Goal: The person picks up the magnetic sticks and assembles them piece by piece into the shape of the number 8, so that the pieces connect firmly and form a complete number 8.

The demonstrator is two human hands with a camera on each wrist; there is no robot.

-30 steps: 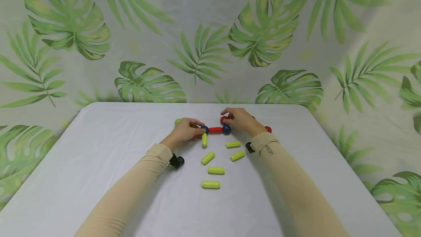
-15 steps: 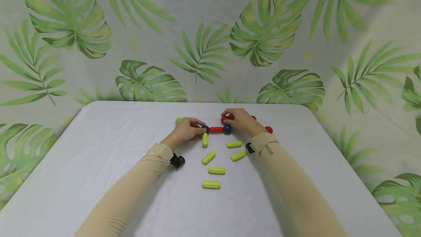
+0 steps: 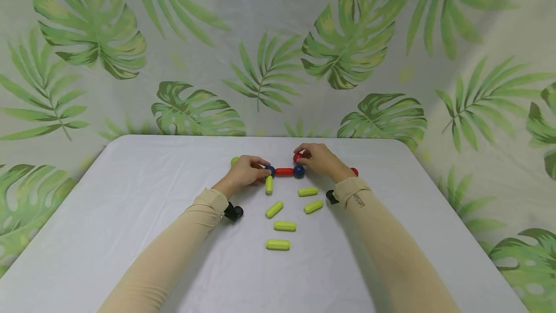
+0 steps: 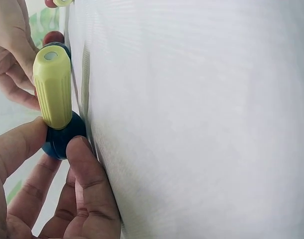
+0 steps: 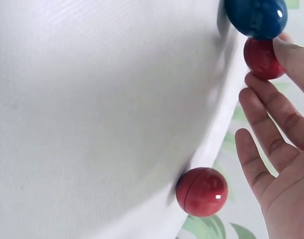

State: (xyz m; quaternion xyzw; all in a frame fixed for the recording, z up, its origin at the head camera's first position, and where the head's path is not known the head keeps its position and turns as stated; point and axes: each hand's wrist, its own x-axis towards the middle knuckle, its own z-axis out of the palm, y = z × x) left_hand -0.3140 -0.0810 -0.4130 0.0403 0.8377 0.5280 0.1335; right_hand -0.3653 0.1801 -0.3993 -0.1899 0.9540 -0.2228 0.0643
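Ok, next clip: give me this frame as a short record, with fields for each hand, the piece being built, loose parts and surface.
left hand: left hand pinches the left blue ball, with a yellow rod joined to it
right hand: right hand holds a red ball against the right blue ball
build: red rod joins the two blue balls
loose parts: five yellow rods, nearest one; a red ball beside the right palm
surface: white table
backdrop: leaf-print cloth
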